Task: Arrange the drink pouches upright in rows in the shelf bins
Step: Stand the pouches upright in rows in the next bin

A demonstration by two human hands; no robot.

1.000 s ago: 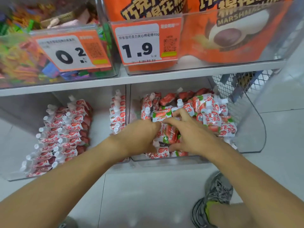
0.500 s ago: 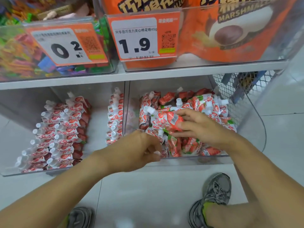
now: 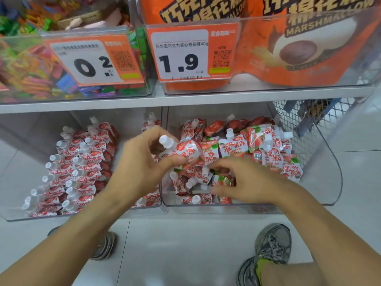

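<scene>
- Here, my left hand [image 3: 142, 162] pinches one drink pouch [image 3: 185, 150] between thumb and curled fingers, white cap [image 3: 166, 140] tilted up-left, held above the divide between the two clear bins on the lower shelf.
- My right hand [image 3: 245, 182] is low in the right bin [image 3: 327, 182], fingers curled down into the loose pouches [image 3: 198, 178]; I cannot tell whether it grips one.
- Right bin: pouches jumbled at the front, several standing upright [image 3: 233, 148] behind the hands.
- Left bin [image 3: 12, 211]: pouches standing in two tidy rows [image 3: 78, 168], caps up; a further column [image 3: 151, 122] along its right wall.
- Upper shelf [image 3: 185, 100]: candy bin tagged 0.2 [image 3: 90, 62], marshmallow bags tagged 1.9 [image 3: 181, 56].
- Grey sneakers [image 3: 272, 244] on the tiled floor below.
</scene>
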